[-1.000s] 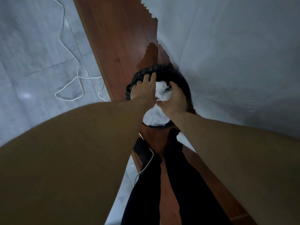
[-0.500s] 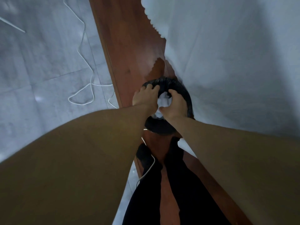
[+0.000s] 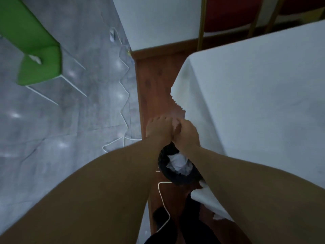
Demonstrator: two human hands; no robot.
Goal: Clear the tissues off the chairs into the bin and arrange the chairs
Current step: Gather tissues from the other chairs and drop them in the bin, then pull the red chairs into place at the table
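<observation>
The binning step appears to be ending; crumpled white tissues (image 3: pixel 178 162) are seen lying inside the black-lined bin (image 3: pixel 177 178), which stands on the strip of reddish wood floor (image 3: pixel 154 85) just beside the white tablecloth (image 3: pixel 255 95); the two hands are held together above and beyond the bin's far rim, apart from the tissues; the left hand (image 3: pixel 158 128) is curled over with its knuckles up, and the right hand (image 3: pixel 187 135) is pressed against it, fingers folded; whether anything is gripped between them cannot be told, since the palms are hidden and the frame is blurred, though a pale patch shows at the join; it may be a scrap of tissue or only skin. The next move is judged to call for the hands to be parted and emptied over the bin if anything is held, then for attention to be turned to the chairs; a green chair (image 3: pixel 37 48) is seen well apart, across the grey tiles, with a small white piece (image 3: pixel 36 59) on its seat that may be another tissue; a white cable (image 3: pixel 124 95) lies along the path between and would need to be stepped over.
</observation>
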